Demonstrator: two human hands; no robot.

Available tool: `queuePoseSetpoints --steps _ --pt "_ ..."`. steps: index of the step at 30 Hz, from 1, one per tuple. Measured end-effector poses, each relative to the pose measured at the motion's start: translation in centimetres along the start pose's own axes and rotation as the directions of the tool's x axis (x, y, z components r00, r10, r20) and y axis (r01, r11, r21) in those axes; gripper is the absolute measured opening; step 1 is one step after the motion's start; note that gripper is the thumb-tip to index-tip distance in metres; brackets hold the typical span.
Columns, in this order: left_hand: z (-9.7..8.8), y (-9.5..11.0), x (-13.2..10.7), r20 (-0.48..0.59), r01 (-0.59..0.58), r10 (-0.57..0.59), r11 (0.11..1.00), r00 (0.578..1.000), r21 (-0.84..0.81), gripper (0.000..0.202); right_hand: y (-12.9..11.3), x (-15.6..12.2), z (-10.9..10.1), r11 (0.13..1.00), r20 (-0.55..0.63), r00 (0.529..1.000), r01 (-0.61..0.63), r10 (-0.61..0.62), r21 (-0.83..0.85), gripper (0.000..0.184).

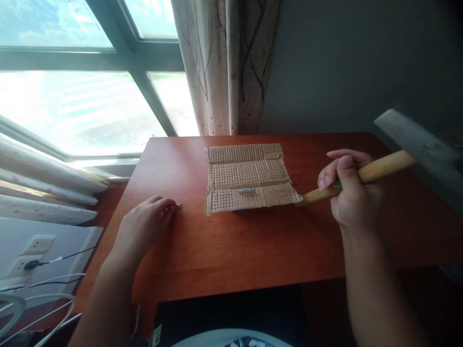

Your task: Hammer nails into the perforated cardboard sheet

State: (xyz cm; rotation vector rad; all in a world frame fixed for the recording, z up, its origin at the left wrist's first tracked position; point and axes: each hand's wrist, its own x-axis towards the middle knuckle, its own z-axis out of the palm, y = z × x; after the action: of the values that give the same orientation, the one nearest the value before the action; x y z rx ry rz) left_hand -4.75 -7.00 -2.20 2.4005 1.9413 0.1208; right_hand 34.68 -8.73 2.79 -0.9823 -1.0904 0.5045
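My right hand (349, 188) is wrapped round the wooden handle of a hammer (387, 166), held above the right side of the table. The hammer's grey metal head (415, 135) is up at the far right, partly blurred. At the table's left, my left hand (150, 219) has its fingers closed on small shiny metal nails (177, 208), whose ends show past the fingertips. Between the hands lies a creased sheet of cardboard (249, 171) with rows of punched holes. Several metal nails (246, 191) stand in a short row in its near section.
The reddish-brown wooden table (202, 255) reaches a window (90, 106) and a curtain (231, 62) at the back. Something blue (238, 210) peeks out under the cardboard's near edge. Wall sockets (39, 245) and loose cables (47, 284) are at lower left.
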Motion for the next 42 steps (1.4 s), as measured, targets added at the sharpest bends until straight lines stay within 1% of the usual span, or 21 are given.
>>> queuePoseSetpoints --steps 5,9,12,14,16,17,18,20,21,22,24,25,27,28,30,31,33,35,38,42 --pt "-0.3 -0.1 0.8 0.037 -0.032 0.03 0.999 0.999 0.044 0.03 0.1 -0.1 -0.6 0.994 0.013 0.999 -0.032 0.031 0.101 0.016" --pt "-0.7 0.2 1.3 0.088 -0.028 0.016 0.991 0.996 0.134 0.031 0.0 0.0 -1.3 0.986 0.06 0.997 -0.049 0.04 0.157 0.028" --pt "-1.0 0.6 1.7 0.102 -0.046 0.028 0.982 0.994 0.186 0.032 -0.2 0.1 -1.4 0.986 0.036 0.998 -0.054 0.049 0.157 0.039" --pt "-1.2 0.8 1.8 0.09 -0.04 0.022 0.977 0.996 0.208 0.03 -0.1 0.2 -1.2 0.988 0.016 0.998 -0.059 0.057 0.144 0.044" --pt "-1.4 0.9 1.8 0.025 -0.017 0.012 0.982 1.0 0.187 0.025 -0.1 0.3 -1.0 0.989 0.008 0.998 -0.066 0.065 0.135 0.045" --pt "-1.5 1.1 1.8 -0.033 -0.011 0.016 0.989 0.999 0.145 0.023 0.0 0.3 -0.9 0.989 0.008 0.998 -0.07 0.069 0.134 0.045" --pt "-1.6 1.3 1.8 -0.103 -0.015 0.023 0.997 0.994 0.08 0.022 0.0 0.3 -0.8 0.988 0.007 0.998 -0.07 0.07 0.135 0.044" --pt "-1.9 2.0 1.6 -0.237 -0.058 0.028 0.991 0.971 -0.118 0.018 0.1 0.4 -0.7 0.989 0.002 0.998 -0.065 0.065 0.133 0.044" --pt "-2.2 2.6 1.5 -0.285 -0.083 0.011 0.967 0.959 -0.242 0.016 0.1 0.3 -0.6 0.99 -0.001 0.998 -0.064 0.064 0.129 0.043" --pt "-2.4 3.3 1.4 -0.313 -0.11 -0.013 0.922 0.95 -0.372 0.013 0.1 0.3 -0.6 0.99 -0.004 0.998 -0.063 0.064 0.124 0.044" --pt "-3.0 5.2 1.2 -0.32 -0.145 -0.073 0.782 0.945 -0.606 0.014 0.1 0.2 -0.6 0.991 -0.011 0.998 -0.061 0.062 0.118 0.043" --pt "-3.3 6.1 1.2 -0.316 -0.169 -0.082 0.705 0.945 -0.688 0.015 0.1 0.2 -0.6 0.991 -0.014 0.998 -0.061 0.063 0.117 0.043" --pt "-3.8 8.0 1.3 -0.299 -0.199 -0.08 0.583 0.951 -0.787 0.016 0.1 0.1 -0.7 0.992 -0.017 0.998 -0.061 0.063 0.113 0.043" --pt "-4.0 8.9 1.4 -0.29 -0.211 -0.065 0.536 0.955 -0.817 0.015 0.1 0.1 -0.7 0.992 -0.02 0.998 -0.059 0.062 0.11 0.043" --pt "-4.2 10.1 1.8 -0.271 -0.23 -0.021 0.472 0.962 -0.851 0.014 0.1 0.0 -0.8 0.993 -0.028 0.998 -0.055 0.058 0.107 0.043" --pt "-4.1 10.6 2.1 -0.26 -0.235 0.009 0.459 0.965 -0.857 0.013 0.1 0.0 -0.8 0.993 -0.031 0.998 -0.053 0.057 0.108 0.042" --pt "-3.8 11.2 2.7 -0.247 -0.248 0.066 0.474 0.967 -0.845 0.011 0.1 -0.1 -0.9 0.992 -0.03 0.998 -0.053 0.056 0.114 0.042" --pt "-3.4 11.6 3.3 -0.26 -0.274 0.103 0.527 0.96 -0.804 0.009 0.1 -0.1 -0.9 0.991 -0.026 0.998 -0.052 0.055 0.121 0.041" --pt "-2.8 11.9 3.9 -0.303 -0.313 0.12 0.595 0.945 -0.74 0.007 0.0 -0.2 -0.9 0.989 -0.027 0.998 -0.048 0.052 0.138 0.04" --pt "-2.3 12.1 4.2 -0.311 -0.318 0.123 0.621 0.942 -0.716 0.006 -0.1 -0.3 -0.8 0.987 -0.026 0.998 -0.047 0.052 0.154 0.039"
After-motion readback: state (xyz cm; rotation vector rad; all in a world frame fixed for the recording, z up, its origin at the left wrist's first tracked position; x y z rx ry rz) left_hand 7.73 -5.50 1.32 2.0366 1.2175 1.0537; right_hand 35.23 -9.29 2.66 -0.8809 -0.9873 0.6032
